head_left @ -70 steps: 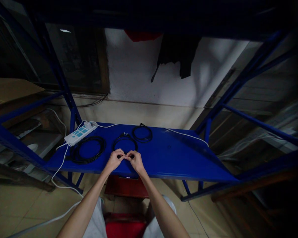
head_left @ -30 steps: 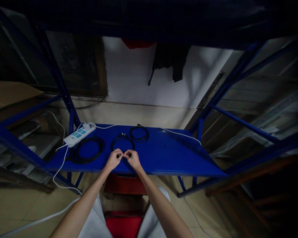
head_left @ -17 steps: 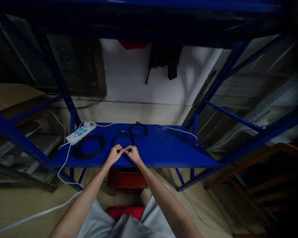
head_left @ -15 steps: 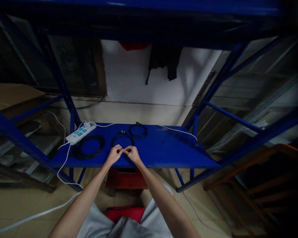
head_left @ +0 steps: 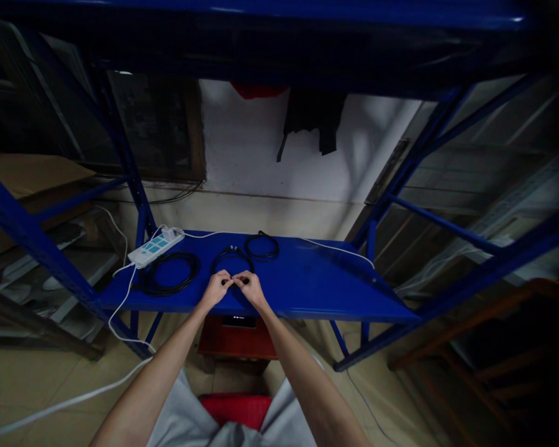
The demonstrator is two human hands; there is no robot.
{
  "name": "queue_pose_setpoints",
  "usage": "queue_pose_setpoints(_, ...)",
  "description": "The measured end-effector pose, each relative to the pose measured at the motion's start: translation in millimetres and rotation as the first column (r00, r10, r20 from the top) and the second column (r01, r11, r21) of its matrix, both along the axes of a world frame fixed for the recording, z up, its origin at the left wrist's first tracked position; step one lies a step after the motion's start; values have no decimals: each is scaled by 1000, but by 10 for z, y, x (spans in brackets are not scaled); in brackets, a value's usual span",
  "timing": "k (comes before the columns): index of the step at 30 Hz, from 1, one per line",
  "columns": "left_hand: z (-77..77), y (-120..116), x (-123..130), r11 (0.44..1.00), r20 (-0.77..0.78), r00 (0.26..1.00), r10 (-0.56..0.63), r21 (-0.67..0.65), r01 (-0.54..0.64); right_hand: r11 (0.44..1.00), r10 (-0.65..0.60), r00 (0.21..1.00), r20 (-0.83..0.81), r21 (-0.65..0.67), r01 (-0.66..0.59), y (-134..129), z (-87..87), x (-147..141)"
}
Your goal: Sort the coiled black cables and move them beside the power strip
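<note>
view from the head, over a blue tabletop (head_left: 317, 279). the left hand (head_left: 218, 287) and the right hand (head_left: 249, 285) meet at the near side of the middle cable coil (head_left: 218, 256), a black ring lying near the front edge, between the two other coils. each hand forms a narrow grip, thumb and forefinger pinched, the fingertips of the two hands coming together. dark material shows at the fingers; it is too small to tell whether the tips pinch the cable itself or something on it. two small pale-marked ends (head_left: 233, 248) lie at the far side of this ring.

to the right and farther back lies the small cable coil (head_left: 263, 260), also black. to the left lies the large cable coil (head_left: 197, 267), a wider black bundle of several turns, just beside the white power strip (head_left: 154, 249) with blue socket faces. a plug (head_left: 168, 233) is seated at the strip's far end. a white cord (head_left: 128, 292) runs from the strip over the front edge and down.

below the front edge stands a red-brown stool (head_left: 235, 341) bearing a dark device (head_left: 239, 321) with small lit characters. behind, a black cloth (head_left: 314, 118) hangs against a pale wall (head_left: 246, 149).
</note>
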State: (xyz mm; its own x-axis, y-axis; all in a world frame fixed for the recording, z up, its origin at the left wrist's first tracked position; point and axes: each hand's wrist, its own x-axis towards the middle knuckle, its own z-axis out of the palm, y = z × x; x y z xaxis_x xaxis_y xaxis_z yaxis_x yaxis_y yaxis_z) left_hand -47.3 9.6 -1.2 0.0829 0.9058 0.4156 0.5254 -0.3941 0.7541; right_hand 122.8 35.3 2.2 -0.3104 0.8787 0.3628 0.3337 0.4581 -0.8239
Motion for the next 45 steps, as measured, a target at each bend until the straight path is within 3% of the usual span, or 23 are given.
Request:
queue_pose_setpoints(9, -87, 58, -1, 999, 4, 999, 37, 0, -37, 1000, -26, 1000, -18, -14, 25, 100, -166, 2)
queue_pose_setpoints(16, -105, 71, -24, 993, 37, 995, 95, 59, -98, 999, 33, 999, -33, -28, -34, 50, -120, 0)
queue_pose_setpoints(29, -30, 39, -11, 999, 2, 1000, 12, 37, -12, 998, 36, 999, 9, -52, -35, 58, -92, -7)
queue_pose_setpoints(35, -34, 58, -8, 999, 8, 1000, 21, 36, -21, 999, 1, 1000, 13, -37, -1, 51, -71, -11)
queue_pose_setpoints(41, -30, 48, -1, 999, 28, 999, 14, 48, -16, 1000, -12, 991, 130, 18, 10, 69, -77, -10)
queue_pose_setpoints(45, -35, 50, -7, 999, 40, 999, 16, 36, -18, 1000, -3, 995, 101, 11, 2, 71, -79, -6)
